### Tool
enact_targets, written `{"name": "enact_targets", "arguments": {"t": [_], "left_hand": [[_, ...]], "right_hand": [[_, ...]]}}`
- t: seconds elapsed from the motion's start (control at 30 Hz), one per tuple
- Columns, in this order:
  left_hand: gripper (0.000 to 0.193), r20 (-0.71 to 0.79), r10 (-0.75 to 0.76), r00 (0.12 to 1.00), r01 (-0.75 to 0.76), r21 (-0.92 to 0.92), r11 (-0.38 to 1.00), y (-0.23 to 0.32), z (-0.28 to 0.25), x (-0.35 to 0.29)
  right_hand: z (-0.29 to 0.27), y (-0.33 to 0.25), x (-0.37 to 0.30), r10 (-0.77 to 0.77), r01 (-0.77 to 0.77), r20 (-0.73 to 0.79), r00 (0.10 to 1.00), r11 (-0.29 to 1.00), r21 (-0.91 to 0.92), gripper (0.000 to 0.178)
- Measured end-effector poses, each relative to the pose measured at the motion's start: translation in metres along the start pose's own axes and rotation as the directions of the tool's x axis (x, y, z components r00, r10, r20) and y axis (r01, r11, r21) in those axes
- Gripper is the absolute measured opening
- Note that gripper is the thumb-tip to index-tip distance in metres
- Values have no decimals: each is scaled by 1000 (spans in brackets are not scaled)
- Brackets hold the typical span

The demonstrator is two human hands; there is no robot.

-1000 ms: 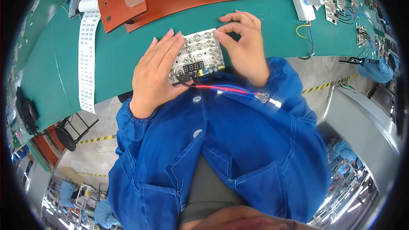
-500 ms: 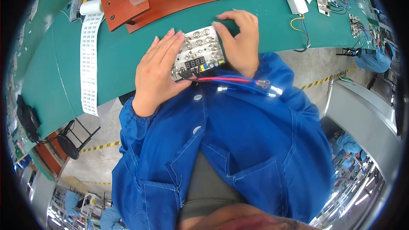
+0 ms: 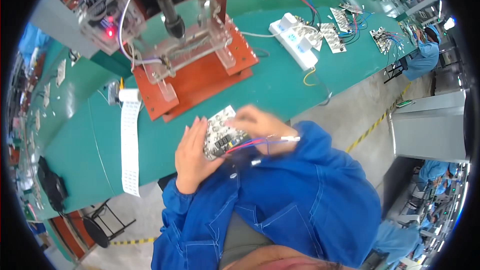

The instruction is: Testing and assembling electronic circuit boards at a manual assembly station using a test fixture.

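A circuit board (image 3: 218,126) with round metal contacts and a small dark digit display lies in front of me at the table's near edge. My left hand (image 3: 191,154) holds it by the left side, fingers stretched along the edge and thumb at the near corner. Over the upper right part of the board is my right hand (image 3: 260,124), fingers bent and smeared by motion; whether they pinch anything does not show. Red, blue and dark wires (image 3: 250,142) run from the board's near edge to the right, in front of my right wrist.
Beyond the board stands a red-brown press fixture (image 3: 200,87) with clear plates and a lit red indicator. A printed label strip (image 3: 130,150) hangs over the table edge at left. Rightward lie a white power strip (image 3: 295,45) and several wired boards (image 3: 332,37). A co-worker (image 3: 425,55) sits far right.
The view has tilted up, bringing more of the press fixture into sight. My right hand has moved from beside the board's right edge onto its upper right part. The left hand keeps its hold.
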State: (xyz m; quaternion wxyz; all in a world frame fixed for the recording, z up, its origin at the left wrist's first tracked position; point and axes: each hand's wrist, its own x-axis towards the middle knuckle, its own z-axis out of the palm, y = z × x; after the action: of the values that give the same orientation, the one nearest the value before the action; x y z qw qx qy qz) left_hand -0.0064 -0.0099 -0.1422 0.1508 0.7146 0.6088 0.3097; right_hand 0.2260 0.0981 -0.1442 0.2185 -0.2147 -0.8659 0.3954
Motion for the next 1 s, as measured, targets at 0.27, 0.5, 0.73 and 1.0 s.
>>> {"name": "enact_targets", "arguments": {"t": [0.27, 0.5, 0.73, 1.0], "left_hand": [[105, -113, 27, 993, -20, 59, 998, 2, 4, 0], [67, -368, 82, 926, -114, -65, 991, -15, 8, -23], [49, -419, -75, 905, 110, 59, 992, -11, 15, -24], [48, -479, -170, 861, 284, 177, 942, 1, 19, -11]], "right_hand": [[-14, -24, 15, -235, 168, 71, 969, 847, 504, 24], [-199, -46, 2, -72, 145, -285, 956, 959, 242, 25], [-378, 77, 149, 75, -99, -250, 965, 991, -86, 25], [-504, 361, 199, 513, -590, -370, 774, 373, -716, 64]]}}
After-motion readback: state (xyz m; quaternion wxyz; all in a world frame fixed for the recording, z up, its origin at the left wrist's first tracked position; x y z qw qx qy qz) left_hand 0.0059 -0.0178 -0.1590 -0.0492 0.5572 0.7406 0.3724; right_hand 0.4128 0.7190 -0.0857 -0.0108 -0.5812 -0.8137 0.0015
